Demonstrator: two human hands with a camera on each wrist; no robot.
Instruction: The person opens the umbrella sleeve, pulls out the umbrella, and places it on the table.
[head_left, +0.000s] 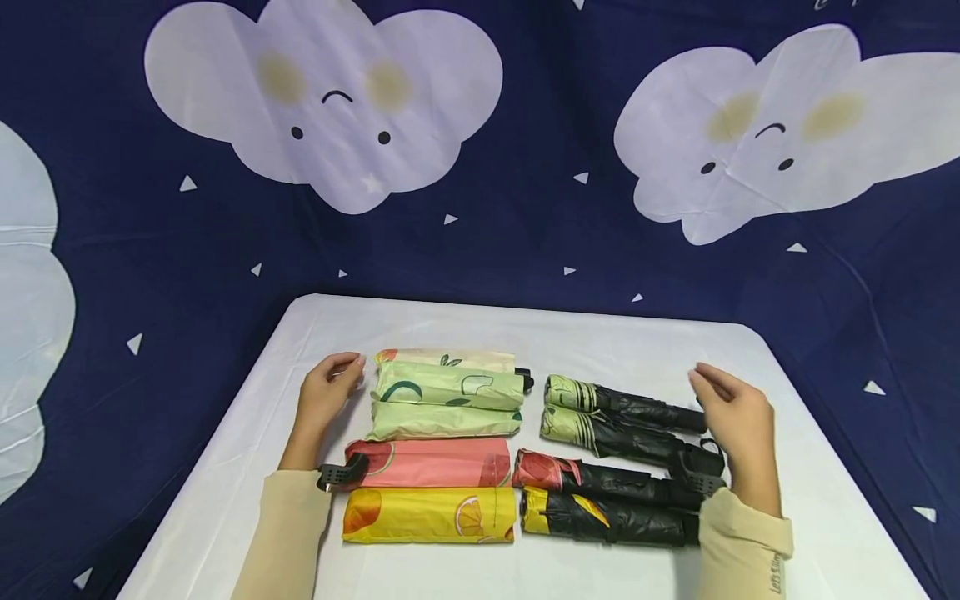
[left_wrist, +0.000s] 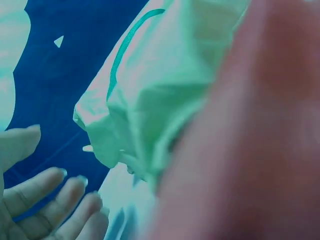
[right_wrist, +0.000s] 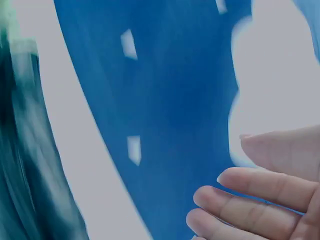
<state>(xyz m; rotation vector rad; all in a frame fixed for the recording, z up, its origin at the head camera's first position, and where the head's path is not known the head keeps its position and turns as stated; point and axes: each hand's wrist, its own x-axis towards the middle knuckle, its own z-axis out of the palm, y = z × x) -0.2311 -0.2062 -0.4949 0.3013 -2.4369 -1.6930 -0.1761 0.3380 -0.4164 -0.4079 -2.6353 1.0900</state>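
Note:
My left hand (head_left: 324, 398) hovers by the left ends of a column of fruit-print sleeves, loosely bent and holding nothing. The column runs from a cream one (head_left: 480, 360) at the back, through two green ones (head_left: 450, 386), to a pink watermelon one (head_left: 450, 463) and a yellow orange-print one (head_left: 427, 515). Black ends poke out at the back right of the column. Folded black umbrellas with green (head_left: 630, 405), red (head_left: 600, 477) and yellow (head_left: 585, 514) prints lie to the right. My right hand (head_left: 738, 421), empty with relaxed fingers, is beside the green-print umbrellas' right ends.
Everything lies on a white-covered table (head_left: 615, 337) with rounded corners. A dark blue cloth (head_left: 510, 242) with clouds and triangles hangs behind and around it. Dark straps (head_left: 343, 473) circle both wrists. The right forearm partly covers the nearest umbrellas' ends.

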